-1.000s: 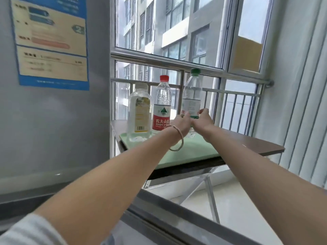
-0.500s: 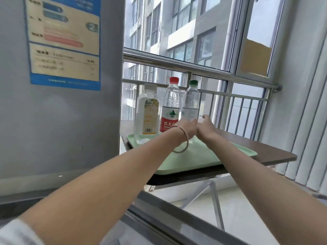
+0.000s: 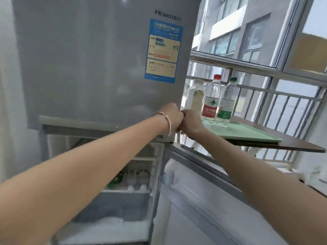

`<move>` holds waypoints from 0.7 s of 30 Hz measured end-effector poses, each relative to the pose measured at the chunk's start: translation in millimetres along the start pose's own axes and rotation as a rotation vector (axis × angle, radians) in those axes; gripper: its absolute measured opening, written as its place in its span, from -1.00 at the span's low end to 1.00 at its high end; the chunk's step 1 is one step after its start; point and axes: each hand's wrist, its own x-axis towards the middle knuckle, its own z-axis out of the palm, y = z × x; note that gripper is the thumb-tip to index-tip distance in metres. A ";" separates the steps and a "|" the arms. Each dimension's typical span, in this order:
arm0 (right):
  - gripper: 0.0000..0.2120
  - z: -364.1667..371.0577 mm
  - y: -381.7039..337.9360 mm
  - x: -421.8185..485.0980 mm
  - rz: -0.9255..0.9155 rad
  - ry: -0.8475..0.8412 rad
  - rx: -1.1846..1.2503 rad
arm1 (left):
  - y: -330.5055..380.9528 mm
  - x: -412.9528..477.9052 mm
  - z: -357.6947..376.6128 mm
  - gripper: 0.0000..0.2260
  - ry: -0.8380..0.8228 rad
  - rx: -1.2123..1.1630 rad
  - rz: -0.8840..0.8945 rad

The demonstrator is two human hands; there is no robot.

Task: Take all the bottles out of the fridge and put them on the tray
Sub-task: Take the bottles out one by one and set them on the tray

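Three bottles stand upright on the pale green tray (image 3: 256,136): a white-capped bottle (image 3: 194,99) with a yellow label, a red-capped bottle (image 3: 212,101) and a green-capped bottle (image 3: 227,103). My left hand (image 3: 172,116), with a bracelet on the wrist, and my right hand (image 3: 191,122) touch each other at the fridge's right edge, left of the tray. Both have curled fingers and hold nothing. The lower compartment of the fridge (image 3: 88,59) is open. On its shelf lie several more bottles (image 3: 135,178), partly hidden by my left arm.
The tray sits on a brown folding table (image 3: 300,145) by the railed window (image 3: 265,92). The open lower fridge door (image 3: 203,195) juts toward me under my right arm. Frost covers the compartment floor (image 3: 106,225). The upper door with its blue sticker (image 3: 162,50) is closed.
Both hands let go of the green-capped bottle on the tray and drew back left to the fridge edge. The view swung left and down, showing the open lower compartment.
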 end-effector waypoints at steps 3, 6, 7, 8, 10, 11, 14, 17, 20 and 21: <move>-0.90 53.0 -15.8 -12.0 0.022 -0.140 -0.007 | -49.0 -18.6 -17.1 -0.75 -0.072 0.045 -0.109; -0.89 113.4 -21.8 -18.0 0.029 -0.240 0.007 | -106.2 -26.1 -25.9 -0.72 -0.153 0.069 -0.214; -0.85 133.9 -19.4 -17.7 0.027 -0.273 -0.001 | -124.4 -26.4 -26.2 -0.72 -0.182 0.102 -0.250; -0.82 154.3 -18.0 -19.2 0.041 -0.297 0.009 | -145.2 -25.7 -25.4 -0.71 -0.214 0.121 -0.279; -0.82 196.4 -8.9 -17.5 0.060 -0.343 0.037 | -184.1 -22.9 -21.9 -0.73 -0.284 0.145 -0.337; -0.82 221.8 -4.4 -13.3 0.055 -0.369 0.042 | -206.4 -19.6 -20.0 -0.73 -0.309 0.181 -0.367; -0.71 278.2 12.2 -7.9 0.113 -0.451 0.062 | -261.7 -15.5 -8.8 -0.70 -0.366 0.382 -0.408; -0.81 331.8 28.8 3.6 0.168 -0.524 0.131 | -318.3 -11.2 3.4 -0.71 -0.418 0.536 -0.438; -0.56 370.3 42.3 13.7 0.241 -0.553 0.124 | -365.7 -4.3 16.7 -0.69 -0.408 0.613 -0.499; -0.54 379.4 47.7 15.8 0.250 -0.550 0.125 | -376.1 -3.4 20.1 -0.68 -0.394 0.599 -0.534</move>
